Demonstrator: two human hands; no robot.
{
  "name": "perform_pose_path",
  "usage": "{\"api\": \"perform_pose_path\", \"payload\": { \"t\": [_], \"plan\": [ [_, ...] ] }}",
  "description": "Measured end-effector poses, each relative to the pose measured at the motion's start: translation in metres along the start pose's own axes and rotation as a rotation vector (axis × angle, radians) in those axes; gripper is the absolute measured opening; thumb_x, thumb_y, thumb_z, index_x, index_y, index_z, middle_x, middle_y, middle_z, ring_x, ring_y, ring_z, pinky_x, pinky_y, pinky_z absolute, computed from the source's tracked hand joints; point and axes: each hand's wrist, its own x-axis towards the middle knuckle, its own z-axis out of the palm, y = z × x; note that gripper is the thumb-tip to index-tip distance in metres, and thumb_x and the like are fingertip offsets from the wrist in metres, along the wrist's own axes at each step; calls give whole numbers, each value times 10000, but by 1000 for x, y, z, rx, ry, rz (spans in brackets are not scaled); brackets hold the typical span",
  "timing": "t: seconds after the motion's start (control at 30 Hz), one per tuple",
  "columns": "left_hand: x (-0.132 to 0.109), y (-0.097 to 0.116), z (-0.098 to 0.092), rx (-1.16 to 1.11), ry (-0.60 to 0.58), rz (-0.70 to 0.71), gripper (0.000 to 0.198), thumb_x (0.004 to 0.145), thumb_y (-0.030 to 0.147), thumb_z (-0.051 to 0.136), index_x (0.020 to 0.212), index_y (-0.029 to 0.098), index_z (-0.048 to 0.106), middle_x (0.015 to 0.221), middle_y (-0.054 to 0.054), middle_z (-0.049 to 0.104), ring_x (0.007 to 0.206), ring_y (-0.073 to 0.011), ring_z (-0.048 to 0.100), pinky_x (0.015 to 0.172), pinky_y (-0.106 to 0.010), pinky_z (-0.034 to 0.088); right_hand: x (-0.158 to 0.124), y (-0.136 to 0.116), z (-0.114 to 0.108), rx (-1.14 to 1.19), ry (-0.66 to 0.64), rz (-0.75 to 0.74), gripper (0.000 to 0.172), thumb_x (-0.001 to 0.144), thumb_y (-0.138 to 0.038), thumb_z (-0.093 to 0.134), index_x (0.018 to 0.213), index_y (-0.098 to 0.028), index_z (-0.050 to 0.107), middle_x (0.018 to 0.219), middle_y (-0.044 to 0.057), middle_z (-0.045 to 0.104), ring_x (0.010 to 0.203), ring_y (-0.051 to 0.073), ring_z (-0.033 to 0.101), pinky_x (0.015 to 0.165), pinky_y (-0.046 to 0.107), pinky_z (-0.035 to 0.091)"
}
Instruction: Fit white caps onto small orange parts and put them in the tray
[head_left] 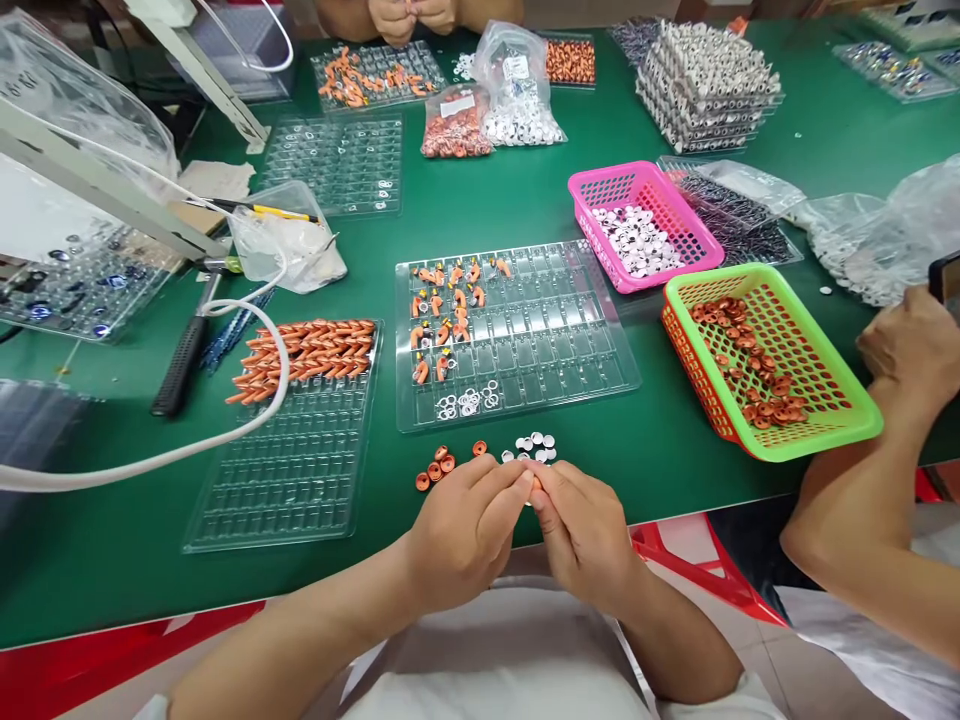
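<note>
My left hand [466,528] and my right hand [589,530] meet at the table's front edge, fingertips closed on a small orange part [535,484]. Fingers cover most of it, so its shape is hidden. Just beyond the fingertips lie several white round caps [534,441]. Left of them are several orange-brown cups [442,461]. A clear compartment tray [525,335] stands farther back, with curved orange pieces [459,300] in its left compartments and white rings [469,402] along its front.
At left are a second tray [285,460] with orange sticks [322,350], a black-handled hammer [184,360] and a white cable [281,385]. At right stand a pink basket [649,175] and a green basket [832,435]. A neighbour's arm [892,420] rests at far right; another person's hands [412,15] work opposite.
</note>
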Motion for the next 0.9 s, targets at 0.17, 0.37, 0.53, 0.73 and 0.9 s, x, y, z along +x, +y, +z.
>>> {"api": "perform_pose_path", "payload": {
  "t": [0.17,0.37,0.53,0.73,0.9],
  "plan": [
    [1,-4,1,0,18,14,277,833,11,466,1091,92,526,878,-182,726,759,-237,671,614,-372,565,-1,4,6,6,40,-15,327,956,-89,437,1249,-132,575,871,111,697,725,198,639,597,325,557],
    [5,-2,-4,-22,-32,-34,276,853,16,463,1096,110,552,896,-162,729,714,-205,614,591,-325,523,-2,7,6,49,19,-7,327,961,-100,437,1258,-141,568,860,97,683,725,194,634,597,315,549],
    [10,1,-11,-126,-53,-160,251,866,12,548,1064,152,614,869,-92,733,674,-160,556,643,-317,523,-2,14,-2,81,-41,-26,329,978,-132,437,1293,-153,531,901,91,681,751,190,620,622,311,535],
    [13,0,-21,-400,-106,-473,260,879,172,676,1133,228,671,1000,-73,643,728,-122,633,641,-267,578,-4,19,-9,116,-105,18,280,1009,-203,406,1259,-188,533,886,59,665,733,172,606,629,291,508],
    [15,-3,-17,-699,-196,-555,432,821,294,757,1237,237,659,1152,-119,659,736,-128,677,679,-287,623,-3,18,-10,172,-141,-45,182,1009,-210,394,1062,-194,568,795,33,629,690,159,582,592,267,475]
  ]
}}
